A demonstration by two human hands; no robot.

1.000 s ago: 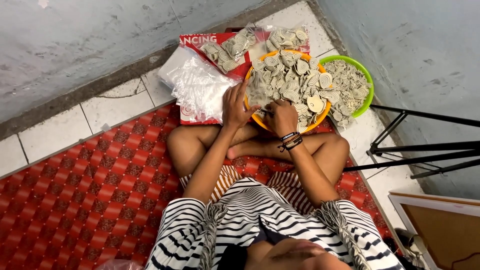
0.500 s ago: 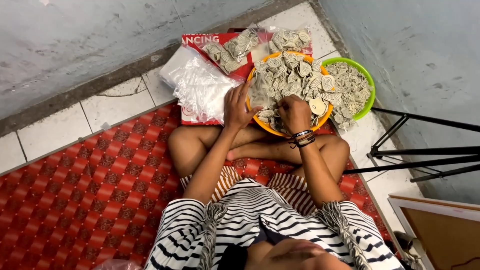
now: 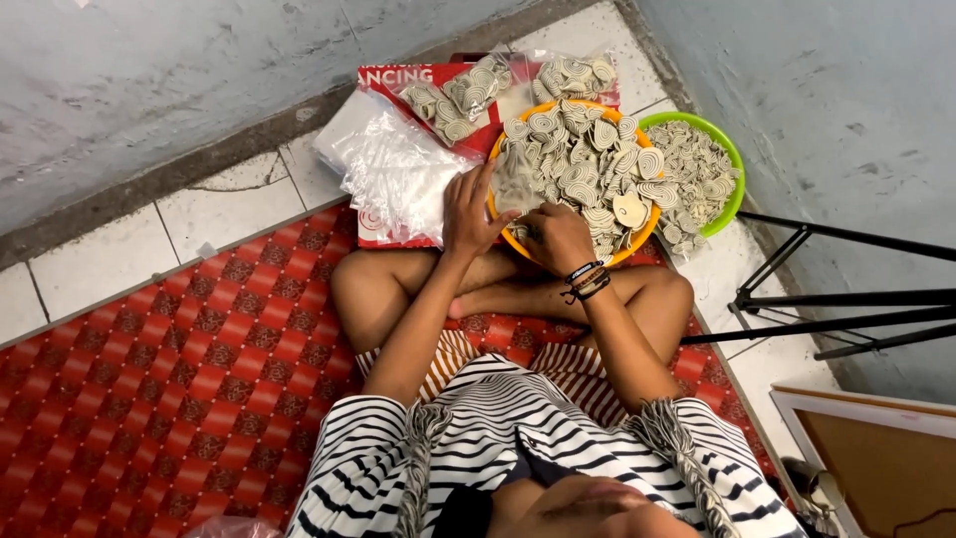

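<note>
Person cross-legged on red patterned mat point(image 3: 149, 399), left hand point(image 3: 468, 214) w/ fingers spread, resting on orange bowl point(image 3: 498, 214) rim, right hand point(image 3: 558, 237) curled in bowl among pale spiral chips point(image 3: 578, 169), grasp can't tell, clear bag pile point(image 3: 398, 174) left, green bowl point(image 3: 725, 159) of chips right, filled bags point(image 3: 468, 95) beyond.

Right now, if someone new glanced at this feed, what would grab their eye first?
Probably the orange basin heaped with pale spiral-patterned discs straight ahead, with the left hand and right hand both at its near edge. Just right sits a green basin of the same discs. The red patterned mat fills the floor to the left.
</note>
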